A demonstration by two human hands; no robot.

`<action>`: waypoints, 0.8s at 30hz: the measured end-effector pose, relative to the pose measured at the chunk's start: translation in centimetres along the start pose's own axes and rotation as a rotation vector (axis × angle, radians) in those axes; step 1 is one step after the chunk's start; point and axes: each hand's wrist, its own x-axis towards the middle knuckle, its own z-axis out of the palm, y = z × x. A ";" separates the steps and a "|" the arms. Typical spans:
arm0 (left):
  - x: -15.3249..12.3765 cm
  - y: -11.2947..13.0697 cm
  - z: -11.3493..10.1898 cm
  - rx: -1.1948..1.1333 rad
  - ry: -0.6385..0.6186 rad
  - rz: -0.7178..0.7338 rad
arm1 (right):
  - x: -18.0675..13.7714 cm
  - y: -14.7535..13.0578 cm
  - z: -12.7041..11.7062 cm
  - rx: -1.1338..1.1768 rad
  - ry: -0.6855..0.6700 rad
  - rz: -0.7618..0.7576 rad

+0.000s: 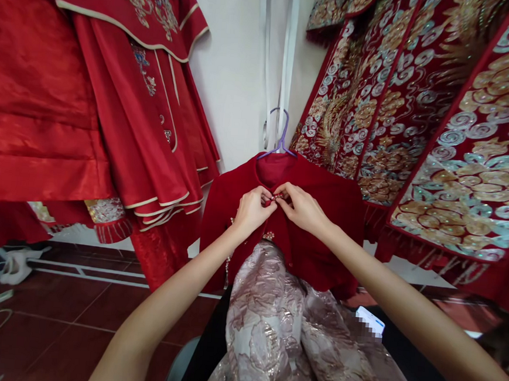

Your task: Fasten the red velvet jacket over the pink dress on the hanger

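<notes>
A dark red velvet-looking jacket [328,202] hangs in front of me on a purple hanger [281,137]. Just below its neckline, my left hand [253,211] pinches the jacket's front edge near a small shiny fastening [276,197]. Opposite it, my right hand [303,209] is closed with thumb and fingertips on the other front edge. The fingertips of both hands nearly meet and partly hide the fastening. Lower on the front sits a beaded ornament [268,236]. Shiny pinkish-silver brocade fabric [265,326] spreads below the jacket, toward me.
Red garments with pale piping [126,86] hang at the left. Heavily embroidered red garments [402,108] with fringes hang at the right. White rack poles [267,56] stand behind the hanger. A phone-like bright screen [370,321] lies by my right forearm. White shoes [16,267] rest lower left.
</notes>
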 end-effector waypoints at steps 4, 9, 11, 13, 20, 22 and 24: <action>0.0 0.2 -0.1 0.043 0.003 0.023 | 0.1 0.2 0.2 0.042 0.021 0.009; 0.1 0.6 -0.5 0.087 -0.018 0.040 | 0.1 0.4 0.3 0.076 0.028 0.004; 0.1 0.7 -0.6 0.092 -0.033 0.051 | 0.1 0.5 0.4 0.093 0.029 0.006; 0.1 0.7 -0.7 0.091 -0.043 0.063 | 0.1 0.5 0.5 0.110 0.038 0.010; 0.1 0.5 -0.7 0.085 -0.048 0.089 | 0.1 0.6 1.0 0.128 0.071 0.031; 0.1 0.6 -0.7 0.070 -0.052 0.089 | 0.1 0.6 1.1 0.123 0.075 0.032; 0.1 0.6 -0.7 0.058 -0.054 0.095 | 0.1 0.6 1.0 0.119 0.077 0.033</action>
